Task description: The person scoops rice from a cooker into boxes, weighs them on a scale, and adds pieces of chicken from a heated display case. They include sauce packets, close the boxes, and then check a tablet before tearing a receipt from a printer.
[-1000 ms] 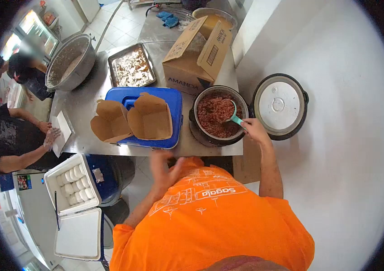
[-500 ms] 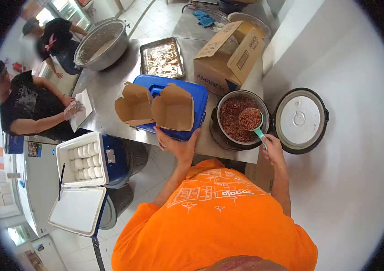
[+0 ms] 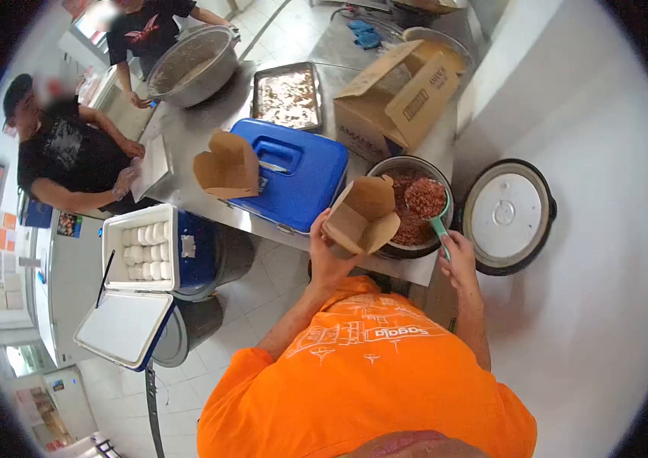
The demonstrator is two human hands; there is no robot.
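My left hand [image 3: 331,256] is closed on the side of an open cardboard food box [image 3: 360,217], tilted beside the cooker's rim. In my right hand [image 3: 459,261] is the handle of a green serving scoop [image 3: 439,225], its bowl heaped with reddish-brown cooked rice [image 3: 425,198]. The scoop is over the round pot [image 3: 446,221], which holds more of the same rice. Part of the pot is hidden behind the box. A second open cardboard box [image 3: 226,164] stands at the left end of the blue cooler lid [image 3: 301,164].
Right of the pot is its open round lid [image 3: 508,216]. Behind are a large carton [image 3: 396,99], a metal tray [image 3: 287,95] and a big metal basin [image 3: 194,69]. An open cooler [image 3: 141,248] with white rounds stands left. Two people stand across the table.
My left hand has lifted one cardboard box off the blue cooler and brought it right, to the pot. The loaded scoop stays over the pot. The view has shifted slightly.
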